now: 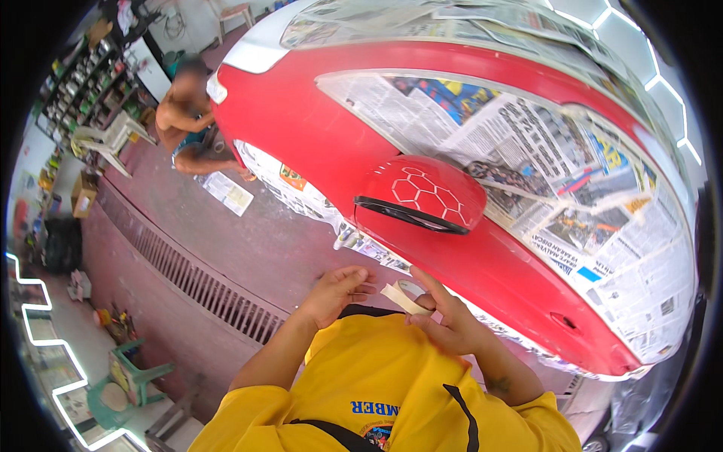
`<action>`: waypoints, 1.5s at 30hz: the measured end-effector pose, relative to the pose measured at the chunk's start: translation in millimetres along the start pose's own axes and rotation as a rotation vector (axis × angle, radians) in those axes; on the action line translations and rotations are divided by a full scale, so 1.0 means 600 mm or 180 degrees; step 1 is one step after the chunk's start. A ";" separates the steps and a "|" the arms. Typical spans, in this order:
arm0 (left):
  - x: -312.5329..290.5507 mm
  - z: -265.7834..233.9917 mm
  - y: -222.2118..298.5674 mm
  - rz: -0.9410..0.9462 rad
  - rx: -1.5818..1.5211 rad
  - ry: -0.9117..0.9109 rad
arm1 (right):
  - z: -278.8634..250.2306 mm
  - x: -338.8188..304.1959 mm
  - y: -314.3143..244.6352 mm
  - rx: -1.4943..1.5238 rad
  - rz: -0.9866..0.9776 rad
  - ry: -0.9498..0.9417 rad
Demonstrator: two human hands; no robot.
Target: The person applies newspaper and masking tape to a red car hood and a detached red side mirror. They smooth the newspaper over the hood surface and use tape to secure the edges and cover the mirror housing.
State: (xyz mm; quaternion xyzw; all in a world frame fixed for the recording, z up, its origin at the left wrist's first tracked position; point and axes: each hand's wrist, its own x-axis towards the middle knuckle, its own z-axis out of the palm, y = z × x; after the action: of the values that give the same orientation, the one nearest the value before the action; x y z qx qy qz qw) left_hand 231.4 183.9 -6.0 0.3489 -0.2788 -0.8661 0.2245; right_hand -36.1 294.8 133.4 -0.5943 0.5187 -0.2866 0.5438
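Note:
In front of my yellow shirt, my right hand (pixel 450 320) grips a roll of pale masking tape (pixel 407 300), with a short loose end standing off it toward the left. My left hand (pixel 339 294) is raised just left of the roll, apart from it. Its fingers are curled and the thumb rests against them; whether a scrap of tape lies in that pinch is hidden. Close ahead stands a red car (pixel 301 102), its windows masked with taped newspaper (pixel 520 139). The car's red side mirror (pixel 423 190), with a pale hexagon pattern, sticks out beyond my hands.
Another person (pixel 181 113) crouches at the car's far left end, near newspaper on the floor (pixel 227 193). A floor grating (pixel 203 275) runs along my left. A pale plastic chair (pixel 113 141), a green stool (pixel 135 373) and crowded shelves (pixel 84 84) stand farther left.

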 end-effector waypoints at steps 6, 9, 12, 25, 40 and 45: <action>-0.017 -0.073 0.043 0.0503 -0.0269 -0.0740 | 0.064 0.125 -0.035 -0.1615 -0.0155 -0.0245; -0.018 -0.123 0.072 0.0263 -0.0205 -0.0872 | 0.088 0.180 -0.063 -0.1944 0.0089 -0.0389; -0.014 -0.157 0.090 0.0118 -0.0235 -0.0989 | 0.109 0.221 -0.081 -0.2094 0.0321 -0.0453; 0.102 -0.167 0.141 -0.0129 -0.0828 -0.1513 | 0.112 0.295 -0.150 -0.1792 0.1088 0.0089; 0.204 -0.099 0.119 0.0521 -0.1613 -0.0720 | 0.037 0.302 -0.229 -0.1288 0.0153 0.0385; 0.215 -0.098 0.125 0.0443 -0.1160 -0.0624 | 0.027 0.293 -0.219 -0.1038 0.0285 0.0396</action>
State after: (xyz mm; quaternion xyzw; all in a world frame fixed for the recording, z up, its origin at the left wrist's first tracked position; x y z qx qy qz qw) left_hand 204.4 33.7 -55.0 0.1966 -0.1616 -0.9144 0.3149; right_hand 71.2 120.4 214.3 -0.6320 0.6169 -0.2103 0.4193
